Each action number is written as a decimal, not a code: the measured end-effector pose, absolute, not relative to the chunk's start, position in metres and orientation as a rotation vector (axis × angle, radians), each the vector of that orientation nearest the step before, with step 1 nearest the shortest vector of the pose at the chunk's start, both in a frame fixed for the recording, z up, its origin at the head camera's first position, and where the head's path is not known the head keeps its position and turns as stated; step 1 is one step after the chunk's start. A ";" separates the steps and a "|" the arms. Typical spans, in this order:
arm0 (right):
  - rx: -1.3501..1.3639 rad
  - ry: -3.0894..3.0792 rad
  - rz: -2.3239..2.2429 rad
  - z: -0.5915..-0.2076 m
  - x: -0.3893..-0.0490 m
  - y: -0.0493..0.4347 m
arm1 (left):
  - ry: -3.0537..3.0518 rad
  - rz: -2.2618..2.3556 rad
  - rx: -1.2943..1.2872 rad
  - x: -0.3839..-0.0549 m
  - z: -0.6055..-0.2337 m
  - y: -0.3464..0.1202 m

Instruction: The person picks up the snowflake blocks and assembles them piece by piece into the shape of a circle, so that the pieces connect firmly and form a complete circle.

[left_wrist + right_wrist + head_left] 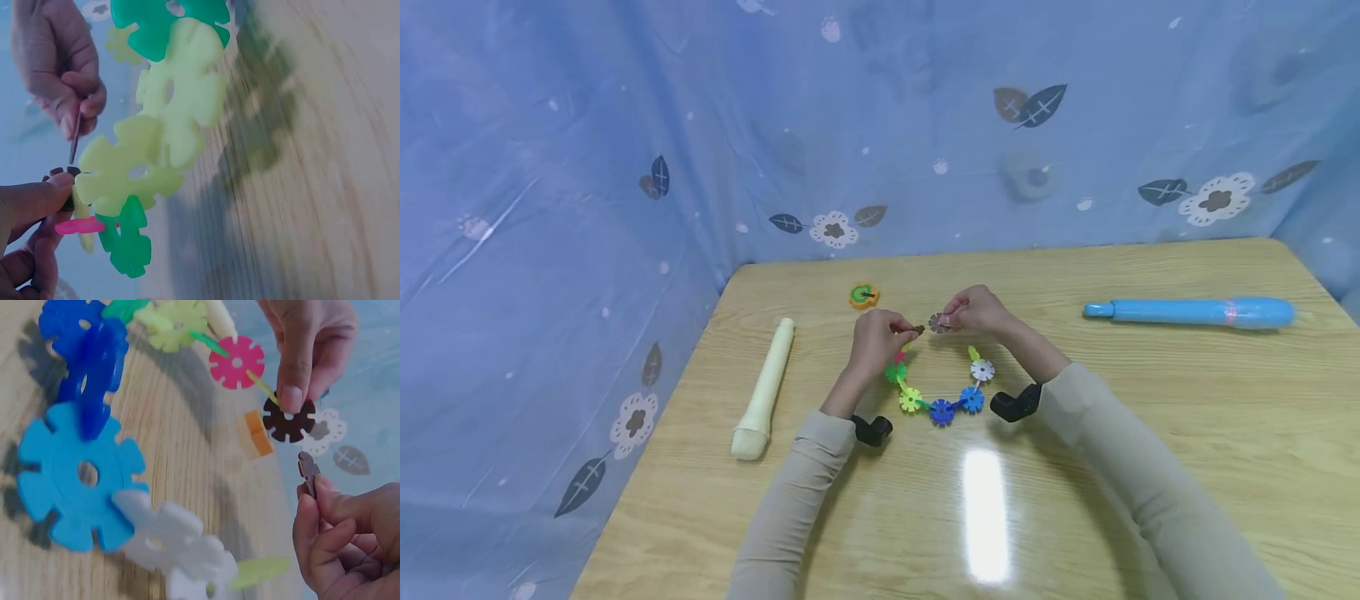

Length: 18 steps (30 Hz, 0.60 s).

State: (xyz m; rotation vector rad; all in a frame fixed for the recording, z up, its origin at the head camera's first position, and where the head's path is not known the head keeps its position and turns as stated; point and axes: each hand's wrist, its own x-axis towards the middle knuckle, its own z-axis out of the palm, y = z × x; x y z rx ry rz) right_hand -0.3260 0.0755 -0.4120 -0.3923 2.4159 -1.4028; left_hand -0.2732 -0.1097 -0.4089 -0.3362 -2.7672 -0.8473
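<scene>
My left hand [874, 340] pinches a dark brown notched plastic disc [287, 422] between thumb and finger. That disc sits at one end of a curved chain of interlocking discs, beside a thin yellow disc and a pink disc [236, 362]. Opposite it, my right hand [979, 312] pinches a single brown disc [937, 323], seen edge-on in the right wrist view, just short of the dark brown one. The chain bows toward me through green, yellow, dark blue [942, 412], light blue [84, 478] and white discs [982, 370], with a yellow-green disc [259, 572] at its other end.
An orange and green tree-shaped piece [863, 295] lies behind the left hand. A pale yellow club-shaped object [763, 392] lies at left, and a blue inflated-looking stick [1195, 312] at right. Blue patterned cloth [910, 125] hangs behind the wooden table [1075, 533].
</scene>
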 end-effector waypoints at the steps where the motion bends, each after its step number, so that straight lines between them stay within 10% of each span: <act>1: -0.383 2.399 -1.416 -0.412 -0.325 0.076 | -2.759 -0.851 -0.344 -0.273 -0.409 -0.109; 18: -0.182 2.355 -1.411 -0.404 -0.317 0.075 | -2.523 -0.912 -0.386 -0.271 -0.430 -0.086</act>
